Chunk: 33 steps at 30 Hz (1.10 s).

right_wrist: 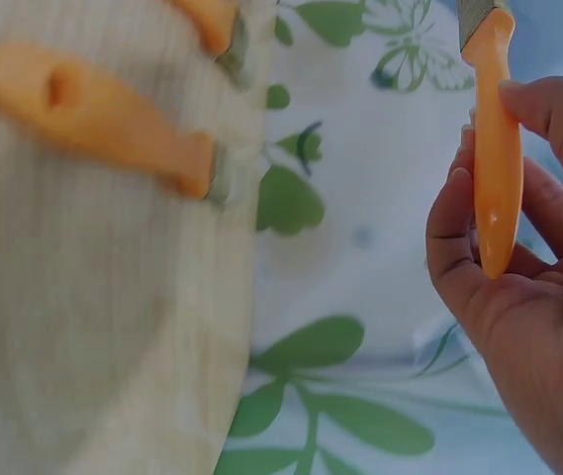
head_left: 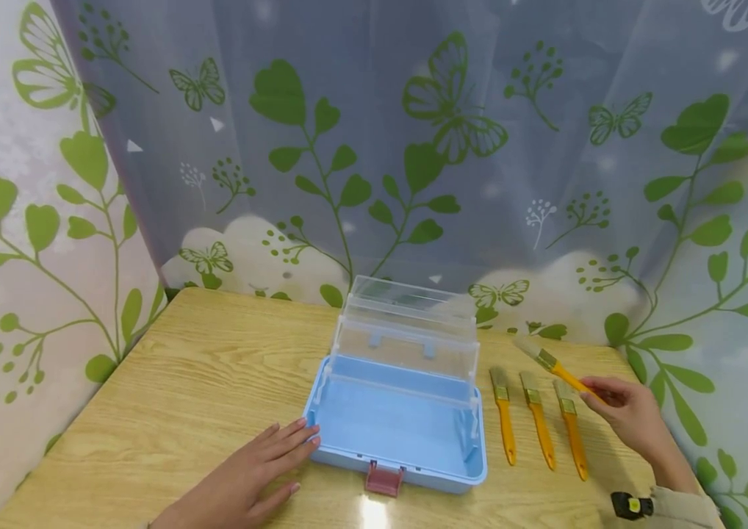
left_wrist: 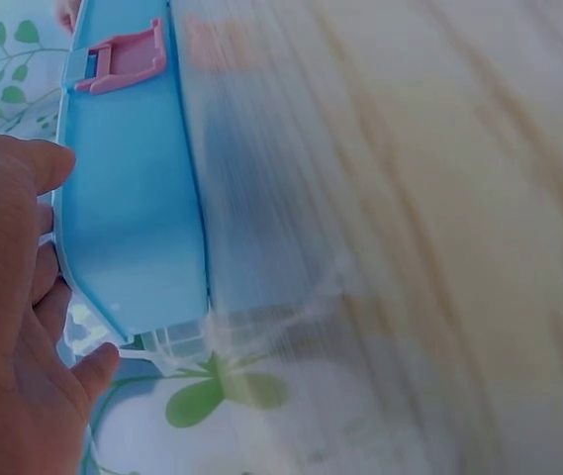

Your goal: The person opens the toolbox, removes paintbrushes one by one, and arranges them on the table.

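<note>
A light blue plastic box stands on the table with its clear lid raised at the back. A pink latch hangs on its front wall, also visible in the left wrist view. My left hand rests on the box's front left corner, fingers extended to the rim. Right of the box, my right hand pinches a paintbrush by its orange handle, pale bristles pointing up and left. In the right wrist view, thumb and fingers grip that handle. The box's interior shows bare blue plastic.
Three more paintbrushes lie side by side on the wood-grain table, between the box and my right hand. A patterned curtain with leaves and butterflies hangs behind the table and along both sides.
</note>
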Tool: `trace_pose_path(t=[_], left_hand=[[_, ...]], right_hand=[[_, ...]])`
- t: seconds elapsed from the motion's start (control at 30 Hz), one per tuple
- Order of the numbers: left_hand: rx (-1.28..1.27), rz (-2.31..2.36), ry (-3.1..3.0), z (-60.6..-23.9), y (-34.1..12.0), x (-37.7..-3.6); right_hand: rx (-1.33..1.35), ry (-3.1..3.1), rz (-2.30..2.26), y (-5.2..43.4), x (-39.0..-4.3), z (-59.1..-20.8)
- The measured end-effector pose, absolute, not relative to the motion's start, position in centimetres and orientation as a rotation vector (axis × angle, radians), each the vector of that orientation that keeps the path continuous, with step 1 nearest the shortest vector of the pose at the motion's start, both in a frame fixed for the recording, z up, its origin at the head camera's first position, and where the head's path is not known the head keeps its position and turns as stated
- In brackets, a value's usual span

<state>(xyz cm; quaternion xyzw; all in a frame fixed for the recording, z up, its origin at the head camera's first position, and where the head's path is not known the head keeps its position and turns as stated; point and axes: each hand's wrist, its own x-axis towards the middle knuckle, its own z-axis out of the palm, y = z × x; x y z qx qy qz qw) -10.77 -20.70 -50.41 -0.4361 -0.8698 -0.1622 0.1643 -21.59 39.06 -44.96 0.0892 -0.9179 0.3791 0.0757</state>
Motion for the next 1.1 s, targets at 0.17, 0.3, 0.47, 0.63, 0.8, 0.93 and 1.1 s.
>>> trace_pose_path(t=[0.17,0.3,0.47,0.63,0.8,0.93,1.1], left_hand=[[-1.246,-0.452,-2.484,-50.2,-20.7,-10.8],[-1.242,-0.453,-2.493,-50.3,-20.7,-10.7],[-1.238,-0.449,-2.503,-50.3,-20.7,-10.8],[-1.224,-0.444,-2.521,-50.3,-20.7,-10.7],[-1.216,-0.446,-2.524,-50.3,-20.8,-10.8],[-1.227,-0.452,-2.508,-50.3,-20.7,-10.8],[-1.241,-0.458,-2.488,-50.2,-20.7,-10.7]], right_hand=[[0.184,-2.734,1.176,40.7,-20.6,-45.9],[0.138,-2.73,1.193,41.8,-19.8,-46.6],[0.117,-2.703,1.208,43.1,-19.0,-47.6],[0.047,-2.721,1.171,44.2,-18.4,-48.3],[-0.039,-2.817,1.062,45.0,-18.2,-48.5],[-0.102,-2.915,0.984,45.3,-18.1,-48.4],[-0.207,-2.988,0.983,45.5,-18.0,-48.1]])
